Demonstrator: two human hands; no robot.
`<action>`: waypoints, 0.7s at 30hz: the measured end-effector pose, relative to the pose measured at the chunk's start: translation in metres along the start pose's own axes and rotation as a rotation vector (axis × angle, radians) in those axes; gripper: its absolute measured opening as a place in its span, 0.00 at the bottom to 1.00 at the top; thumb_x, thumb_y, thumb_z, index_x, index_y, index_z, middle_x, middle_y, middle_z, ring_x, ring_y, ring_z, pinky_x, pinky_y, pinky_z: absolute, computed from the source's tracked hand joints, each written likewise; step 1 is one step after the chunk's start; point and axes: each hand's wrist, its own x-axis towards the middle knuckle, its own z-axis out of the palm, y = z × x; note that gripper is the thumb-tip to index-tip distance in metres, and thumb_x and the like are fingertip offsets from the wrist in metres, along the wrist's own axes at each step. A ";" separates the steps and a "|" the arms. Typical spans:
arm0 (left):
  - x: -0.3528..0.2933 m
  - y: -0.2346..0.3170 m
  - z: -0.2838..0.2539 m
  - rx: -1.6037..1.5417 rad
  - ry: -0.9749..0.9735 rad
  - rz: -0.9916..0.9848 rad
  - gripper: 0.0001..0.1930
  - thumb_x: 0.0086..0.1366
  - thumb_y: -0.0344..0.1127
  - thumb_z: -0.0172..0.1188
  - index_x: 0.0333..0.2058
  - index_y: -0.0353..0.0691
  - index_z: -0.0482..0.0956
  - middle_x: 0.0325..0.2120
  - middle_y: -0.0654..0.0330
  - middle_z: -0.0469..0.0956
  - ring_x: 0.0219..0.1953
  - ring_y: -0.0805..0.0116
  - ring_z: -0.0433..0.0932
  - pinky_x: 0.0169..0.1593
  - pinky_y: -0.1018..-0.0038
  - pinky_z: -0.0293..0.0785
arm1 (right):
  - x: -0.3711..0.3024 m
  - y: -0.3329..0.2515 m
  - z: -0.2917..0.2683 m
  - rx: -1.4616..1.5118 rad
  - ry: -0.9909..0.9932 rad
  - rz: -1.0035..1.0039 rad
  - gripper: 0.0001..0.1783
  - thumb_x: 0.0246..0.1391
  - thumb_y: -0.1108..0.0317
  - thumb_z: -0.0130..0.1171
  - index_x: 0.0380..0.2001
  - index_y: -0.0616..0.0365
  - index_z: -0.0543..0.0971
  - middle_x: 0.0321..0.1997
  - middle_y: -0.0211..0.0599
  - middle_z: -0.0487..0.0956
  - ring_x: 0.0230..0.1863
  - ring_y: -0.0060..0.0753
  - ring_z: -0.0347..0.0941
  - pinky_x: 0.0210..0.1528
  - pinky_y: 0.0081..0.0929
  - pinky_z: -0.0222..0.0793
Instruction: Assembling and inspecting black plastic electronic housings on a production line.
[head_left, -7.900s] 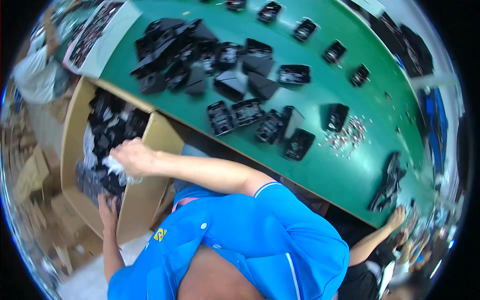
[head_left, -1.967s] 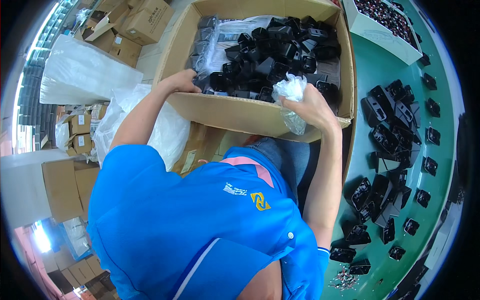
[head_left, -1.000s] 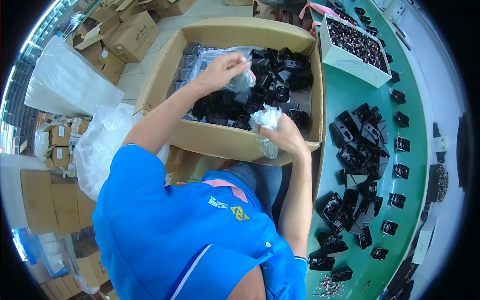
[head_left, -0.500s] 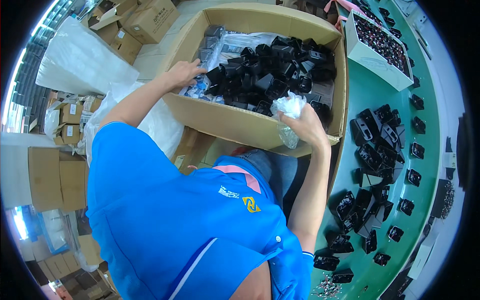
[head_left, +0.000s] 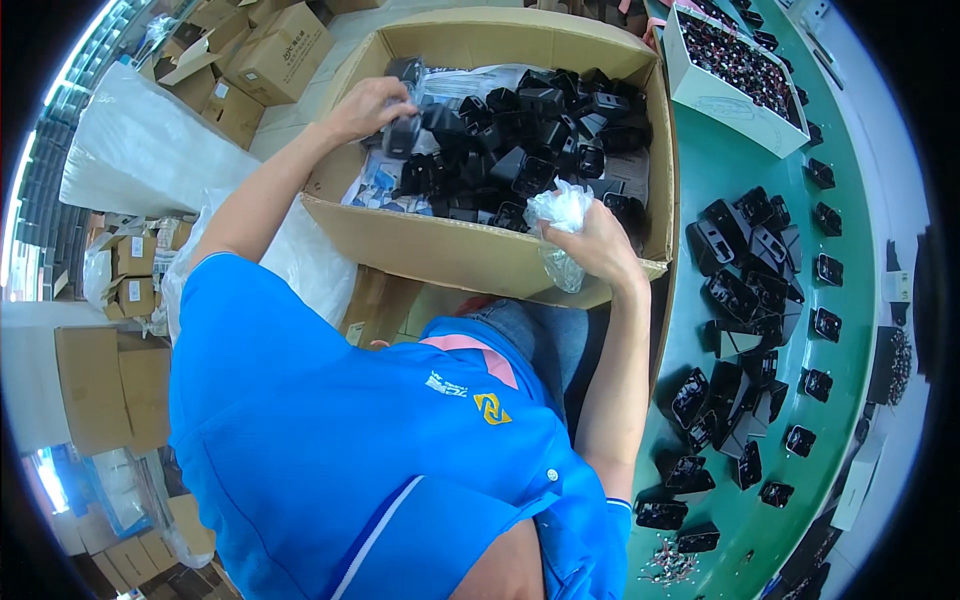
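At the box's left side, my left hand (head_left: pixel 370 108) is closed on a black plastic housing in a clear bag (head_left: pixel 402 135), which hangs just below the fingers. My right hand (head_left: pixel 602 245), over the near right edge, grips a wad of crumpled clear plastic bags (head_left: pixel 562 210); part of the wad dangles outside the box wall. Between the hands, a large open cardboard box (head_left: pixel 430 232) holds a heap of loose black plastic housings (head_left: pixel 520 130). Another bagged housing (head_left: pixel 406 70) lies in the far left corner.
To the right, a green workbench (head_left: pixel 715 165) carries clusters of black housings (head_left: pixel 745 290) and a row of small black parts (head_left: pixel 827 268). A white carton of tiny parts (head_left: pixel 735 85) stands at its far end. Large plastic bags (head_left: pixel 150 140) and cardboard cartons (head_left: pixel 285 55) are at the left.
My left hand has moved farther along the box's left side and now lifts a bagged housing. The right hand still grips the plastic wad. The whole view has shifted slightly.
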 end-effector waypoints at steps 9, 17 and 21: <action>0.080 0.121 0.001 -0.032 0.248 0.046 0.12 0.66 0.39 0.63 0.33 0.33 0.81 0.28 0.60 0.81 0.30 0.66 0.75 0.38 0.72 0.70 | 0.001 0.004 -0.001 -0.026 -0.009 -0.055 0.25 0.49 0.57 0.68 0.40 0.71 0.80 0.37 0.52 0.83 0.35 0.48 0.81 0.39 0.39 0.77; 0.121 0.165 0.003 -0.323 0.264 0.139 0.14 0.69 0.43 0.60 0.35 0.36 0.83 0.29 0.62 0.81 0.30 0.71 0.72 0.38 0.75 0.69 | -0.002 -0.002 -0.002 -0.028 -0.031 -0.069 0.24 0.49 0.57 0.67 0.39 0.71 0.81 0.35 0.51 0.83 0.34 0.49 0.81 0.39 0.39 0.77; 0.117 0.149 -0.018 -0.581 0.432 -0.101 0.13 0.69 0.41 0.59 0.31 0.38 0.81 0.30 0.64 0.79 0.31 0.73 0.71 0.38 0.76 0.69 | 0.000 0.009 -0.002 -0.036 -0.005 -0.123 0.24 0.49 0.58 0.68 0.38 0.71 0.81 0.36 0.52 0.83 0.34 0.49 0.81 0.39 0.39 0.77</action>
